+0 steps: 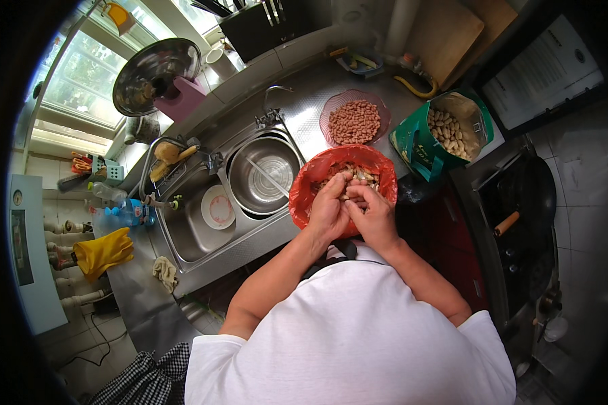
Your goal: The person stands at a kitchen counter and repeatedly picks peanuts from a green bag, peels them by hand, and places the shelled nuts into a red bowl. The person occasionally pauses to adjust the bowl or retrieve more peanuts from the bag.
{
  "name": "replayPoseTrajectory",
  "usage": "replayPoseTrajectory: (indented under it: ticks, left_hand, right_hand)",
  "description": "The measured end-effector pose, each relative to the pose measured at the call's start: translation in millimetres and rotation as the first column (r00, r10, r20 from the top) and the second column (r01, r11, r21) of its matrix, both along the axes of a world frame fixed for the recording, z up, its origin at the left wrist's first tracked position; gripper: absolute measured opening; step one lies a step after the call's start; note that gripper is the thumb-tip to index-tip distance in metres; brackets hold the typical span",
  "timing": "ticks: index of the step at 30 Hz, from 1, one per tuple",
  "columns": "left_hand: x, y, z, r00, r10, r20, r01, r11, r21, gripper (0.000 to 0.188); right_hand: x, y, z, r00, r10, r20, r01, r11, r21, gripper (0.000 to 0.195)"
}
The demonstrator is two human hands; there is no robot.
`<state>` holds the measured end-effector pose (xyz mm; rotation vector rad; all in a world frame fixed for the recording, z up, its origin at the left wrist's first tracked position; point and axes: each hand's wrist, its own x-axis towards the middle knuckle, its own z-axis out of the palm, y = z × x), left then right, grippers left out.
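My left hand (329, 208) and my right hand (374, 210) meet over a basin or bin lined with a red plastic bag (300, 188). Their fingers are curled together around a small peanut piece, mostly hidden by the fingers. Broken peanut shells (367, 174) lie inside the red bag, below and beyond my fingertips. Just past the bag, a pink-tinted clear bowl (328, 109) holds shelled peanuts (354, 122). To its right stands an open green bag (410, 139) with whole unshelled peanuts (448, 132) in it.
On the left is a double steel sink (182, 248) with a steel basin (261, 177) and a plate (218, 206). Yellow rubber gloves (101, 250) hang farther left. A wok (529, 202) sits on the stove at right. Cutting boards (443, 38) lean at the back.
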<state>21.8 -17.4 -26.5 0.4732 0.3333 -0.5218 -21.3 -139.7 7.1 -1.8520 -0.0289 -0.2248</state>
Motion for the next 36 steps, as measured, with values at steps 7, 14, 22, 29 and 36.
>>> replayPoseTrajectory:
  ticks: [7,14,22,29,36]
  left_hand:
    - [4.3,-0.5,0.7,0.991,-0.095,0.096,0.084,0.989,0.119,0.028]
    - [7.6,8.3,-3.6,0.997,-0.076,0.029,0.077,0.997,-0.030,0.028]
    - [11.2,19.6,-3.3,0.966,-0.255,-0.031,0.248,0.895,0.371,0.028]
    - [18.4,42.0,24.8,0.710,-0.704,-0.005,0.158,0.152,0.976,0.039]
    - [74.5,19.5,48.4,0.628,-0.745,0.225,-0.132,0.183,0.974,0.037]
  right_hand:
    - [3.1,-4.4,-7.9,0.997,0.037,-0.071,-0.040,0.998,-0.047,0.019]
    - [0.9,0.8,6.7,0.999,-0.023,-0.034,0.026,0.996,0.085,0.019]
    - [-1.1,-5.6,-5.0,0.994,-0.095,-0.048,0.106,0.937,0.334,0.016]
    - [2.7,-27.3,-20.2,0.968,0.048,-0.245,-0.037,0.998,0.047,0.032]
    - [6.2,-62.0,5.0,0.983,-0.072,-0.167,0.072,0.997,-0.007,0.034]
